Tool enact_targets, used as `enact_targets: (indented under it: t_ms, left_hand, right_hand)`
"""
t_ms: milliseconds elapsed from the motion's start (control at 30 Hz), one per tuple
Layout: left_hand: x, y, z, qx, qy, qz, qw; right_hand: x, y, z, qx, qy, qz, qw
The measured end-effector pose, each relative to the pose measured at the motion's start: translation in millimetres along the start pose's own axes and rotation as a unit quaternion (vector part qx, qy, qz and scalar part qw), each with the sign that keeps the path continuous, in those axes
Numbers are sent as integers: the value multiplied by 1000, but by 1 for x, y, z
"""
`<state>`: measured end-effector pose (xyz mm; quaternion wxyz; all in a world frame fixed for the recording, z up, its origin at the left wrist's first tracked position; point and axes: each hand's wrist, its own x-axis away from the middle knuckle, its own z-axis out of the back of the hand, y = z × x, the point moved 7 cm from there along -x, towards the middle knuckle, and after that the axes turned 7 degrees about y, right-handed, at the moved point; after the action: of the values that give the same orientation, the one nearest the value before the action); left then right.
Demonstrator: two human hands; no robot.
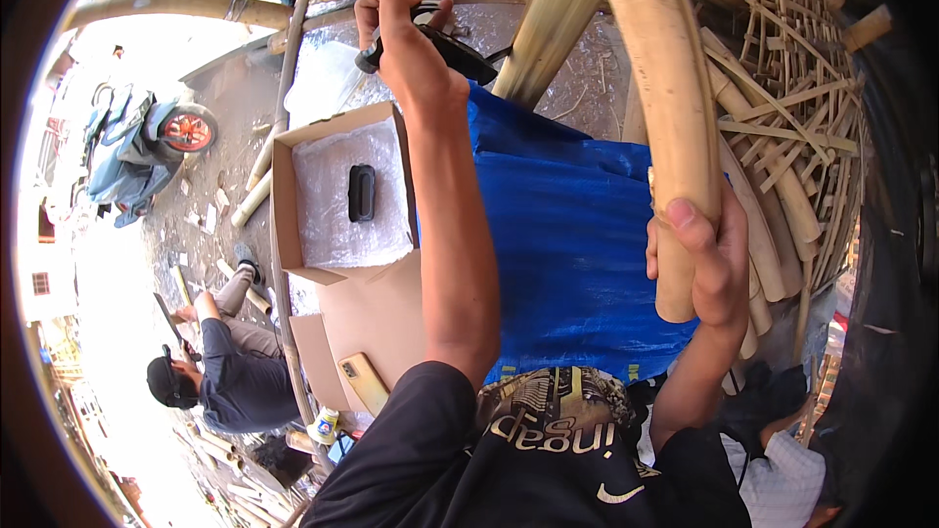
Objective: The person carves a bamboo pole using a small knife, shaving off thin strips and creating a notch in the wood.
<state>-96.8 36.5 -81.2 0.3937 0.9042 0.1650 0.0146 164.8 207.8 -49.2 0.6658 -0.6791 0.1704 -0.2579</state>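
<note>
My right hand [712,252] is wrapped round the lower part of a long, pale bamboo piece [675,88]. Its near end sticks out just below my thumb, while the far end runs out of the frame at the top. Farther off to the left, my raised left hand [409,39] curls its fingers about a dark tool [458,54] with a rounded end and a flat black part; my fingers hide some of it, and its exact kind is unclear. Below and between both arms a blue tarp [567,244] is spread over my lap.
Left of my left arm, an open cardboard box [283,200] holds clear wrap and a small black object [362,193]. A phone [363,381] lies on cardboard. A thick bamboo post [548,29] rises ahead. Bamboo strips [782,127] pile up right. A person [235,362] sits left, near a motorbike [137,152].
</note>
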Motion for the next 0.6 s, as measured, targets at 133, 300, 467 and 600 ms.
enact_targets:
  t_ms: [133, 300, 467, 600]
  left_hand:
    - [2, -49, -20, 58, -4, 66, 996]
    - [14, -104, -79, 136, -29, 102, 985]
    - [30, -145, -98, 83, -47, 94, 991]
    - [30, -155, -104, 51, -86, 31, 995]
  right_hand:
    - [-12, 5, 31, -14, 49, 38, 998]
    - [-43, -15, 52, 53, 66, 67, 994]
    - [-95, 22, 70, 270, 112, 58, 955]
    - [-119, 65, 67, 336, 59, -14, 940]
